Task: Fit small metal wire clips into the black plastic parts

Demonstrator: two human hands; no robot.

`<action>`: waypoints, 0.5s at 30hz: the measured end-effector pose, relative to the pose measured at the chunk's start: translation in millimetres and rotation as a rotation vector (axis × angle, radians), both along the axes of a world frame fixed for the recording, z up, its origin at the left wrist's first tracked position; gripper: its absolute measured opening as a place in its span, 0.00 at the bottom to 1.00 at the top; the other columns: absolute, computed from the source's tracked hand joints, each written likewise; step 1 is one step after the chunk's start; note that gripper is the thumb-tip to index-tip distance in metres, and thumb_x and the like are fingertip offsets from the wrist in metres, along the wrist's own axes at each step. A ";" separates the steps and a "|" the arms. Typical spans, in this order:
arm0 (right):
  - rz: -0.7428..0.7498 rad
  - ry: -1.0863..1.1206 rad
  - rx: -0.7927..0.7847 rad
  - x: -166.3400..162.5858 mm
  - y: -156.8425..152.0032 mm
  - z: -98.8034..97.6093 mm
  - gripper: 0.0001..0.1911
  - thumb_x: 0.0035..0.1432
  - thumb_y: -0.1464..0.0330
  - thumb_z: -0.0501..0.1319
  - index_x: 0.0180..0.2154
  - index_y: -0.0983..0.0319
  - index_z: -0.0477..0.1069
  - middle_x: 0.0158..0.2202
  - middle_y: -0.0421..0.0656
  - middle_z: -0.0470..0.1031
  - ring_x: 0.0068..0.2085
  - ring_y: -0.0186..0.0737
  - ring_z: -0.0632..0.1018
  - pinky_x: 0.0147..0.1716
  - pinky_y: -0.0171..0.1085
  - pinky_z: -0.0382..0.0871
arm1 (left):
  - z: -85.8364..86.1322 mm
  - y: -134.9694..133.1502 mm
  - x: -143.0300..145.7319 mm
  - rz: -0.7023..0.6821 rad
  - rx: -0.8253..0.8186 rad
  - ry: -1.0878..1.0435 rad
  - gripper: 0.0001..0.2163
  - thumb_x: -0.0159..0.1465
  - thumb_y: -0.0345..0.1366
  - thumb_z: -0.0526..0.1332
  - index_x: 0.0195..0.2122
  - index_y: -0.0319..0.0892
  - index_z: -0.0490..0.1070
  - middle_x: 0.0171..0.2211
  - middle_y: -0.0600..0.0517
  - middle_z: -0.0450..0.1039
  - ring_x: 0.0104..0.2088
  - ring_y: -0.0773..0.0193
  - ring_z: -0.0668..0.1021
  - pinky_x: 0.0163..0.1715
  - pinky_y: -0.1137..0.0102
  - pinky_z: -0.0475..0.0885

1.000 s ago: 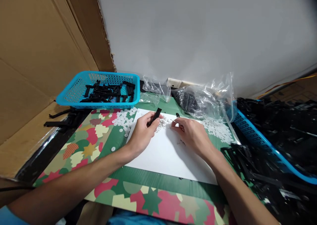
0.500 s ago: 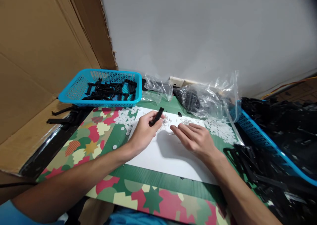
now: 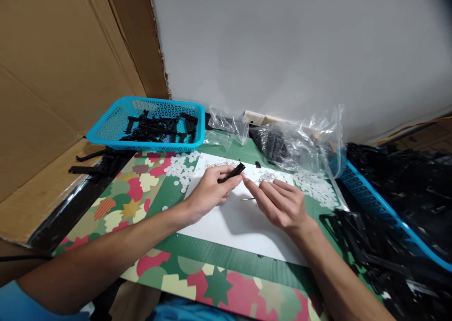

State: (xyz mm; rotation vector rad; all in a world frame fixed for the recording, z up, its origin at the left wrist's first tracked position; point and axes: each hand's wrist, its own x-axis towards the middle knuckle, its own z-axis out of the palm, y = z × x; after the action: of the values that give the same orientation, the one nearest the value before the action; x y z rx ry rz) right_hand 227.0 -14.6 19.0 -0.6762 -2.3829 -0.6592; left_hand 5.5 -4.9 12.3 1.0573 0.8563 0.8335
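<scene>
My left hand (image 3: 210,193) is closed round a short black plastic strip (image 3: 233,172), held just above the white sheet (image 3: 240,227). My right hand (image 3: 278,202) has its fingertips pressed together right at the strip's end; whether they pinch something tiny I cannot make out. A thin metal pin (image 3: 247,199) lies on the sheet under the hands. Small metal bits (image 3: 265,175) are heaped on the sheet's far edge. White discs (image 3: 180,168) lie left of the sheet and more white discs (image 3: 316,187) to its right.
A blue basket (image 3: 106,135) with black parts stands at the back left. Clear plastic bags (image 3: 300,144) lie at the back. A second blue basket (image 3: 374,203) and a heap of black strips (image 3: 374,260) fill the right side. Cardboard (image 3: 52,76) walls off the left.
My left hand has lowered the black strip and turned it toward the right hand. My right hand has lifted off the sheet and brought its fingertips up to the strip's end.
</scene>
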 end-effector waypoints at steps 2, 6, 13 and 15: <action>-0.002 -0.002 0.040 -1.7 0.4 -0.3 0.14 0.70 0.76 0.59 0.50 0.60 0.80 0.22 0.38 0.71 0.22 0.34 0.64 0.23 0.40 0.57 | 0.7 0.3 0.2 0.013 0.058 0.050 0.18 0.65 0.52 0.69 0.43 0.42 0.76 0.28 0.57 0.63 0.22 0.72 0.60 0.21 0.75 0.53; -0.030 0.002 0.056 -1.8 1.5 -4.8 0.13 0.70 0.77 0.60 0.49 0.61 0.80 0.22 0.38 0.69 0.23 0.34 0.63 0.23 0.39 0.56 | 2.3 1.8 0.9 0.067 0.295 0.140 0.13 0.69 0.46 0.66 0.39 0.40 0.76 0.32 0.53 0.71 0.29 0.68 0.69 0.29 0.73 0.63; -0.151 -0.043 0.050 -3.0 -1.4 -12.0 0.10 0.70 0.76 0.60 0.48 0.62 0.79 0.23 0.37 0.69 0.23 0.33 0.63 0.24 0.39 0.57 | -1.0 0.5 1.5 0.106 0.487 0.231 0.10 0.71 0.41 0.64 0.37 0.40 0.75 0.32 0.53 0.72 0.34 0.64 0.72 0.35 0.71 0.66; -0.181 -0.052 0.054 -5.4 -3.3 -10.9 0.11 0.71 0.77 0.59 0.48 0.62 0.78 0.23 0.37 0.70 0.23 0.33 0.63 0.25 0.38 0.58 | -0.8 -0.9 0.9 0.096 0.512 0.275 0.09 0.72 0.40 0.63 0.37 0.40 0.74 0.31 0.54 0.71 0.33 0.65 0.72 0.35 0.71 0.65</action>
State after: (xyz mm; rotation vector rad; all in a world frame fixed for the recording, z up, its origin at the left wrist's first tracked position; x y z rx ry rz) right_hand 221.7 -17.9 8.1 -0.8682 -2.3597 -0.8239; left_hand 6.4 -5.9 11.5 1.6173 0.9528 1.0331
